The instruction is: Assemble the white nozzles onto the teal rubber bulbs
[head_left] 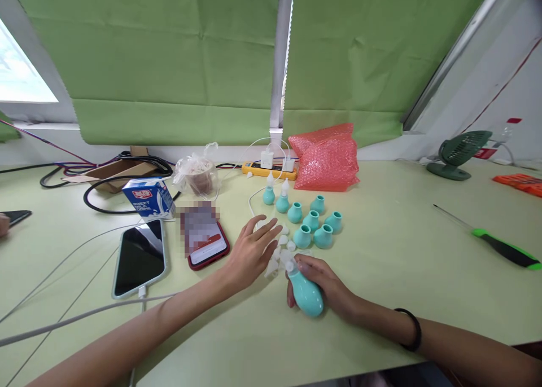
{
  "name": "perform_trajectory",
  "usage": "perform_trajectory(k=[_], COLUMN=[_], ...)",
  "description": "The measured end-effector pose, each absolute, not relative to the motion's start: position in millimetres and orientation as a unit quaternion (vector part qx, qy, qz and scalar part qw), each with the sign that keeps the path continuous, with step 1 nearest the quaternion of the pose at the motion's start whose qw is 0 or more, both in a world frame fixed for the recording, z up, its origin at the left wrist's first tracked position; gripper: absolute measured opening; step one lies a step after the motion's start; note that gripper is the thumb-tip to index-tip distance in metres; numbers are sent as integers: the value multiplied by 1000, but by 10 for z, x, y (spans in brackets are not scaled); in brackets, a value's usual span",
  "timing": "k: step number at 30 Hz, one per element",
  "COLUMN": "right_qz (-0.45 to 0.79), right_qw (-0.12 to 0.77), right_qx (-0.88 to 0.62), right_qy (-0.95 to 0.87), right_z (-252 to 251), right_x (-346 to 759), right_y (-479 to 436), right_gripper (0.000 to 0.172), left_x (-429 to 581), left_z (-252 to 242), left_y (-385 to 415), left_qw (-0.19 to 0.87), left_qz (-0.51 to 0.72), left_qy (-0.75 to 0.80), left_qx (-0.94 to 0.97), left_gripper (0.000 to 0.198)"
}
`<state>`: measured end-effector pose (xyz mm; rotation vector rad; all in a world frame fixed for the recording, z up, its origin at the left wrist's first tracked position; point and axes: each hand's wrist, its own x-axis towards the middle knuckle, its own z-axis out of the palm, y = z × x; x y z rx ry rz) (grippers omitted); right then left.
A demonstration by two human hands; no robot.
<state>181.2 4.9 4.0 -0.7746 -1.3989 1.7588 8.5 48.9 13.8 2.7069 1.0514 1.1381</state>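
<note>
My right hand (328, 282) is closed around a teal rubber bulb (305, 293) lying on the pale green table (402, 251), its white end pointing towards a heap of small white tips (283, 250). My left hand (253, 246) hovers open over those tips, fingers stretched out and holding nothing. Just beyond stand several teal bulbs (313, 223); two of them (276, 196) have white tips fitted.
Left of my hands lie a red phone (205, 240) and a pale phone (139, 257) on a charging cable. Behind are a milk carton (149, 198), a bagged cup (199, 175), a yellow power strip (269, 170) and pink bubble wrap (326, 155). A green-handled screwdriver (499, 246) and small fan (457, 155) are at right.
</note>
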Motion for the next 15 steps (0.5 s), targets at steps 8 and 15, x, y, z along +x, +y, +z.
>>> perform_trajectory(k=[8, 15], right_qz=[736, 737], right_qw=[373, 360], right_qx=[-311, -305], right_qy=[-471, -483], right_z=[-1, -22], right_x=[1779, 1789], right_y=[72, 54], right_gripper=[36, 34], left_x=[168, 180], left_z=[323, 276], left_y=[195, 228], left_qw=[100, 34], left_qz=[490, 479], left_qy=[269, 233], left_qx=[823, 846], left_gripper=[15, 12])
